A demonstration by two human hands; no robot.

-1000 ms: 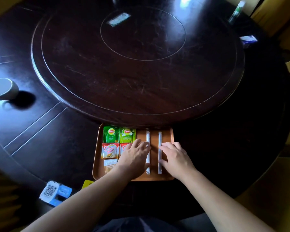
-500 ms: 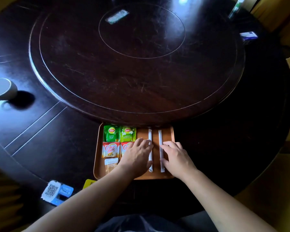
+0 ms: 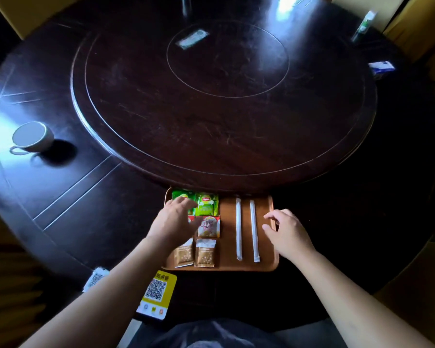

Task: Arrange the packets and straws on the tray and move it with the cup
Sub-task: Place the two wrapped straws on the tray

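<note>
A brown tray (image 3: 226, 266) lies at the near table edge. On its left half sit two green tea packets (image 3: 206, 204), red creamer packets (image 3: 209, 226) and two brown sugar packets (image 3: 205, 252) in rows. Two wrapped white straws (image 3: 238, 229) lie parallel on the right half. My left hand (image 3: 172, 222) hovers over the left packets, fingers spread, hiding part of them. My right hand (image 3: 286, 229) is at the tray's right rim, fingers curled loosely, holding nothing. A white cup (image 3: 32, 136) stands far left on the table.
The dark round table carries a large raised turntable (image 3: 224, 96) just behind the tray. A yellow QR-code card (image 3: 156, 295) and a white QR card (image 3: 96, 278) lie at the near edge. Small items sit at the far right rim (image 3: 381, 67).
Both hands have left the straws and moved apart: the left over the packets, the right to the tray's right rim. The view has shifted closer.
</note>
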